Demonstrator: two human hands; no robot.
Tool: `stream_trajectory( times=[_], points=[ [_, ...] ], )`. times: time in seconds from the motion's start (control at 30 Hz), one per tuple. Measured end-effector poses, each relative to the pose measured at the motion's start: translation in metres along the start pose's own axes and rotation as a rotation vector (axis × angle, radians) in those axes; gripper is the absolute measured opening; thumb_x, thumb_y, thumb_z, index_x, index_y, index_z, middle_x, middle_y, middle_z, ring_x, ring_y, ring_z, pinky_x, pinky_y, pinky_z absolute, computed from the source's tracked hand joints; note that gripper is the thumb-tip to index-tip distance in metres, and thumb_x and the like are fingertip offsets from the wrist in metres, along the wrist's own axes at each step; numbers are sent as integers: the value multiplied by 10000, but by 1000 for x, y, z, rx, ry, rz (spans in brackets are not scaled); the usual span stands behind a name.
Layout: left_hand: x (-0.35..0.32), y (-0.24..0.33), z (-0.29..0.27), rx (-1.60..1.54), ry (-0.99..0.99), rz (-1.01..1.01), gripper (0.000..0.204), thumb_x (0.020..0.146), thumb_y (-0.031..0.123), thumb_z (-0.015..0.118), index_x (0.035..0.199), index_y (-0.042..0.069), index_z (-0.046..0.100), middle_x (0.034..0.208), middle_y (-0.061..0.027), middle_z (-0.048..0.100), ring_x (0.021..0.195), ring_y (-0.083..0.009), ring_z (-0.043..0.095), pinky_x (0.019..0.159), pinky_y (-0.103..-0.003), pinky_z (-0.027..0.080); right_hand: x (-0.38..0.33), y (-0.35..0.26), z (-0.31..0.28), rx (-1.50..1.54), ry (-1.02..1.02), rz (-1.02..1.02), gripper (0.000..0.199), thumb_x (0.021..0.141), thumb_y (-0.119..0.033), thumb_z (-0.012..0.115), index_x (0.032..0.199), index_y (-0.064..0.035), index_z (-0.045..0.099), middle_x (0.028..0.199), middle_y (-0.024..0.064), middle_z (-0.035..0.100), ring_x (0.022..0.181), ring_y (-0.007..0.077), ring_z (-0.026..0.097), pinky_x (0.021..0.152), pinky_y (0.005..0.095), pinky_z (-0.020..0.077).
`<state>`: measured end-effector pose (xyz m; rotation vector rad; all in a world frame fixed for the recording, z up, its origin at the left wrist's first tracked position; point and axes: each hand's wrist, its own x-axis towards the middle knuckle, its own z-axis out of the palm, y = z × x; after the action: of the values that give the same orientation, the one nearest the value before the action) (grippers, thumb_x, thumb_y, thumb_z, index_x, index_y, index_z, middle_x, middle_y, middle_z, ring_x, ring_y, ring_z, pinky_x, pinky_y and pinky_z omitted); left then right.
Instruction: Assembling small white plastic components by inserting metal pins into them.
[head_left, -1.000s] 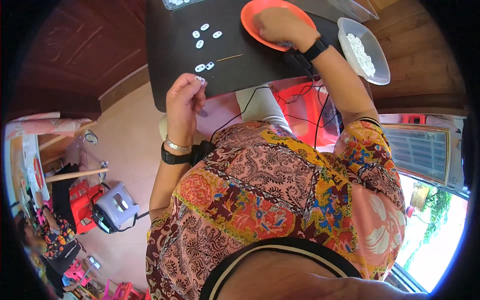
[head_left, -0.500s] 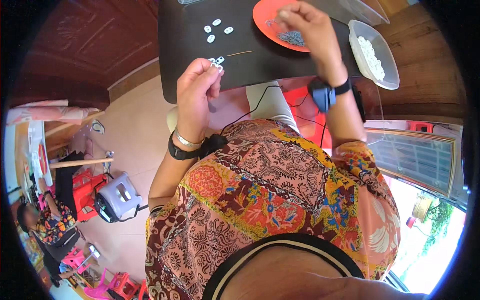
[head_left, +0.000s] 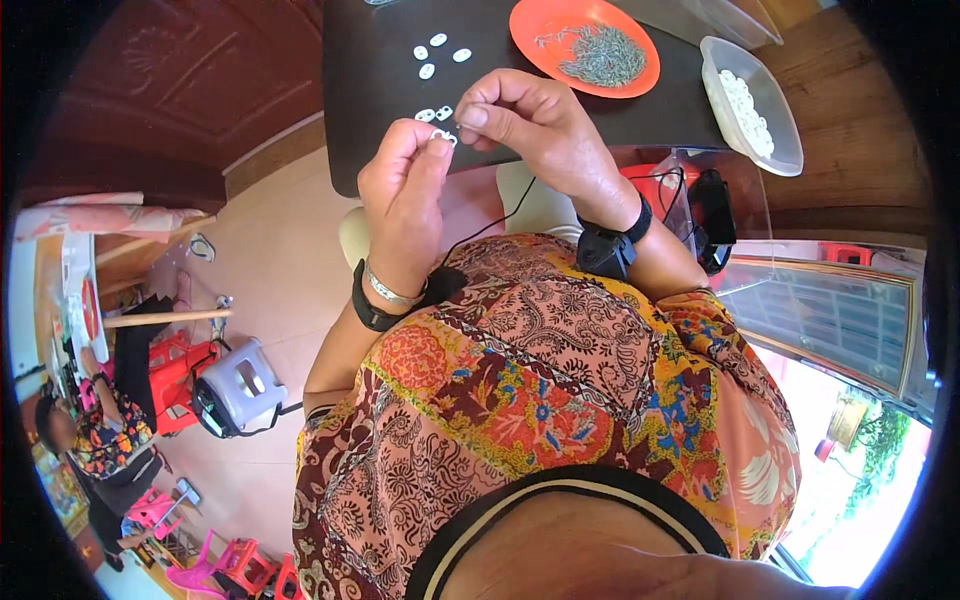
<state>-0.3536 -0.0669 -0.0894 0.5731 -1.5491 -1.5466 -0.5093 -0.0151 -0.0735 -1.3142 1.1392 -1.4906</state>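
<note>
My left hand (head_left: 405, 190) is closed, pinching a small white plastic piece with holes (head_left: 443, 137) between thumb and forefinger at the near edge of the dark table. Against it comes my right hand (head_left: 545, 130), its thumb and forefinger pinched on something too small to make out. Just beyond my left fingertips lie more white pieces (head_left: 426, 115). Several white oval pieces (head_left: 427, 71) are spread farther back. An orange plate (head_left: 540, 18) beyond my right hand carries a heap of small grey metal bits (head_left: 606, 58), perhaps screws.
A clear plastic tub (head_left: 786, 140) of white pieces (head_left: 742, 112) stands at the table's right edge. A dark cable (head_left: 510, 215) hangs below the table. On the floor at left are a grey stool (head_left: 240, 385) and red stools (head_left: 172, 375); another person (head_left: 110, 435) sits there.
My right hand has come from above the orange plate, left and nearer, to my left fingertips. My left hand still holds the white piece. The thin brown stick on the table is now hidden.
</note>
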Motion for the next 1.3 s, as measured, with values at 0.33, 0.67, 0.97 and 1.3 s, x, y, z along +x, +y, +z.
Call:
stream_trajectory(
  times=[0.33, 0.67, 0.97, 1.3],
  points=[
    [0, 1, -1, 65, -23, 2, 106, 874, 83, 521, 820, -8, 531, 725, 9, 522, 682, -43, 422, 594, -210, 365, -1, 2, 7, -20, 23, 0, 149, 892, -142, 585, 885, 4, 612, 751, -8, 586, 698, 53, 515, 653, 207, 447],
    [0, -1, -2, 99, -25, -12, 123, 877, 92, 510, 814, -11, 530, 702, 2, 516, 656, -47, 417, 575, -217, 366, -1, 6, 6, -30, -13, 14, 146, 896, -136, 576, 888, 7, 607, 757, -6, 586, 702, 52, 518, 652, 209, 446],
    [-3, -9, -5, 185, -15, 16, 156, 880, 121, 513, 803, -13, 533, 645, -11, 493, 609, -63, 415, 538, -243, 368, -2, 12, 6, -186, -41, -30, 124, 896, -118, 579, 894, 6, 585, 805, -14, 583, 746, 38, 513, 686, 201, 453],
    [-3, -20, -28, -108, 74, -182, 113, 870, 102, 524, 781, 35, 542, 583, 56, 417, 520, -8, 348, 461, -183, 265, 18, 20, 4, -237, -20, -13, 159, 888, -113, 583, 989, -1, 631, 834, -2, 621, 782, 49, 548, 720, 214, 460]
  ],
)
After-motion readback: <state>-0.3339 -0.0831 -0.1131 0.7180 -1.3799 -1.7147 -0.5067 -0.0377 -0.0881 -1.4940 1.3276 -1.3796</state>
